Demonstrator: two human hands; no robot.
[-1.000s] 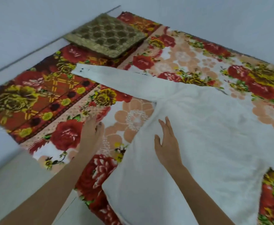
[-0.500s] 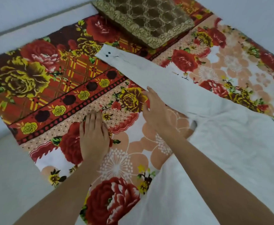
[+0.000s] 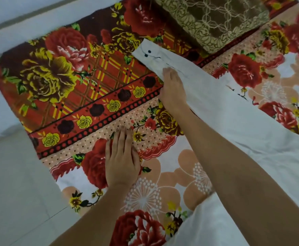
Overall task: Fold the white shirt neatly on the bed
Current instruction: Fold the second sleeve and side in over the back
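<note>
The shirt (image 3: 262, 142) lay on the bedspread (image 3: 65, 82) at the right of the frame, its sleeve (image 3: 209, 84) running to the upper centre. The right hand (image 3: 172, 89) rested on the sleeve's near edge just below the cuff (image 3: 150, 54), fingers together; whether it was pinching the cloth could not be told. The left hand (image 3: 121, 164) lay flat on the bedspread at lower centre, fingers straight and together, apart from the shirt.
</note>
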